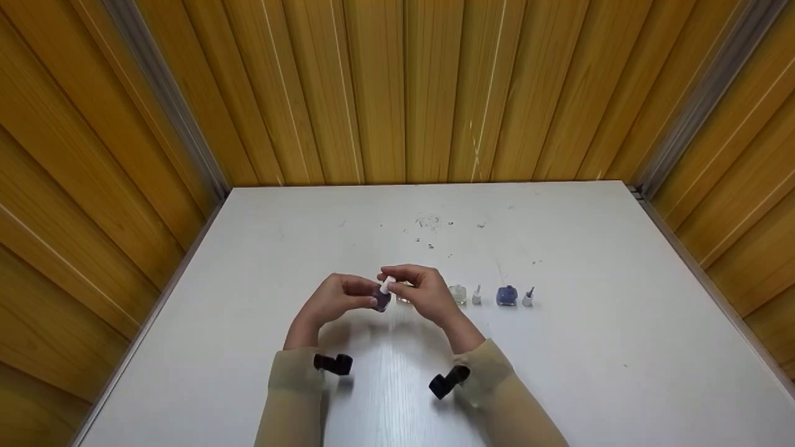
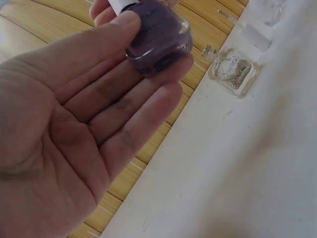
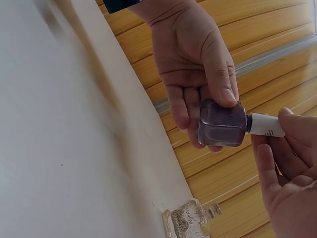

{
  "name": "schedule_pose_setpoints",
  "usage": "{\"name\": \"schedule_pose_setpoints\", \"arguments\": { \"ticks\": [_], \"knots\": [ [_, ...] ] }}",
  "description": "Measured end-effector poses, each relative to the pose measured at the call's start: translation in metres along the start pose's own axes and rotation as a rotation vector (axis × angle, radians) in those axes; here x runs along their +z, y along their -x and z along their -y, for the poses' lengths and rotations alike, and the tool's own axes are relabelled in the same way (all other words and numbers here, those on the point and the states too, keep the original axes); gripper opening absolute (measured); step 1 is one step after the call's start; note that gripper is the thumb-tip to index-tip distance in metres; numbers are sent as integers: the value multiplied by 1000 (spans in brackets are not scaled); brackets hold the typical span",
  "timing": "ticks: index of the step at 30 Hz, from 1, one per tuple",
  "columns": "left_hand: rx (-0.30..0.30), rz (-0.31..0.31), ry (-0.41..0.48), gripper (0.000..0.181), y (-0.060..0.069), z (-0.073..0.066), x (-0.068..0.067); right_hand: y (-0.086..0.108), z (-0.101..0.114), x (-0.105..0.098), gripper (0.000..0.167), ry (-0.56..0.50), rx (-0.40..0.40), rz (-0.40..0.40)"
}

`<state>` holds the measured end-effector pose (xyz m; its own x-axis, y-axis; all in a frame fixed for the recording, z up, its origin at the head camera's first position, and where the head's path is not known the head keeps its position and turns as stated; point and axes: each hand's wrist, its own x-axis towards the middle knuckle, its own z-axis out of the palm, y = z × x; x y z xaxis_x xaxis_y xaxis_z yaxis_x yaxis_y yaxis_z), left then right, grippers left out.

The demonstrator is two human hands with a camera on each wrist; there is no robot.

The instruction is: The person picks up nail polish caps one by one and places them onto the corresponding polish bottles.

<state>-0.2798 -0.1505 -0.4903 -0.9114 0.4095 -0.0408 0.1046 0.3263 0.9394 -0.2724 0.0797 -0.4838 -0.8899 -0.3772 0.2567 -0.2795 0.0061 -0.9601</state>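
A purple nail polish bottle [image 3: 221,123] is held above the table, tilted, by my left hand [image 1: 335,298], whose thumb and fingers pinch the glass. My right hand [image 1: 428,295] pinches the white cap [image 3: 266,125] at the bottle's top. Between cap and glass, a narrow dark band shows in the right wrist view. Just beyond my right hand stands an uncapped glitter polish bottle [image 2: 233,72], mostly hidden in the head view. A white brush cap [image 2: 255,37] is beside that one.
Farther right on the white table [image 1: 608,366] stand a pale clear polish bottle [image 1: 458,294], its brush cap [image 1: 477,295], a blue polish bottle [image 1: 507,296] and another brush cap [image 1: 528,298], brushes pointing up. Wood-patterned walls [image 1: 404,93] enclose the table's back and sides.
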Motion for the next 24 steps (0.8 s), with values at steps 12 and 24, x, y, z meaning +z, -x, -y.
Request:
{"name": "schedule_pose_setpoints", "arguments": {
  "ticks": [12, 24],
  "knots": [
    [74, 61, 65, 30, -1, -2, 3, 1, 0, 7, 21, 95, 43, -177],
    [41, 21, 70, 31, -2, 3, 2, 1, -1, 0, 35, 80, -8, 3]
  ]
}}
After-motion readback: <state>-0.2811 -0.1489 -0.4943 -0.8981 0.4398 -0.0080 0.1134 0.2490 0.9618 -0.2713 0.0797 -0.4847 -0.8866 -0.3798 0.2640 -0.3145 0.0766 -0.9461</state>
